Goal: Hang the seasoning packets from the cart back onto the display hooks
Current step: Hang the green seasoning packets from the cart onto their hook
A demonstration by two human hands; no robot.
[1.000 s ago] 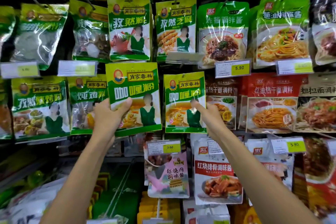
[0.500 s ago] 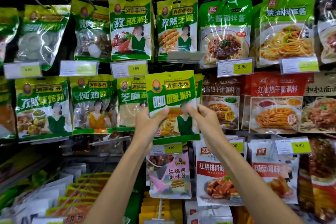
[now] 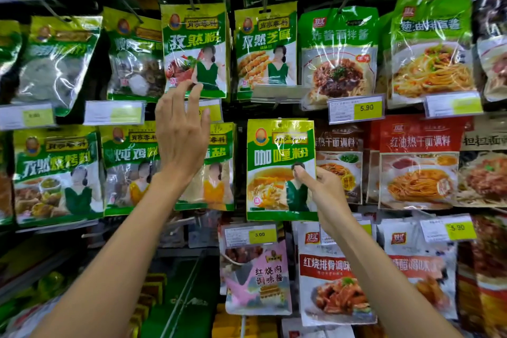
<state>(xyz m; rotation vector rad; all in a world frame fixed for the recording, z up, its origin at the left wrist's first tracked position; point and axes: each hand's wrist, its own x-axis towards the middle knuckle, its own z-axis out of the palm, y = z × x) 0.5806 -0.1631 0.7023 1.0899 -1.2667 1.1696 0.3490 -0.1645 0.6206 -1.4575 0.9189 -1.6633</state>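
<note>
Head view: the curry packet (image 3: 279,170) is held flat against the middle row of the display, right of centre, between a green packet (image 3: 219,167) on its left and brown noodle-sauce packets (image 3: 338,162) on its right. It is pinched at its right edge by the right hand (image 3: 321,189), thumb on the front. The left hand (image 3: 181,129) is raised, fingers spread and loosely straight, nothing gripped; the fingertips (image 3: 198,88) touch the lower edge of the cumin packet (image 3: 194,49) in the row above. The hang hole at the curry packet's top is seen, but whether a hook passes through it cannot be told. Judged: this packet is nearly hung, only release is left. Cart contents are not clearly shown, so the remaining count is unknown.
</note>
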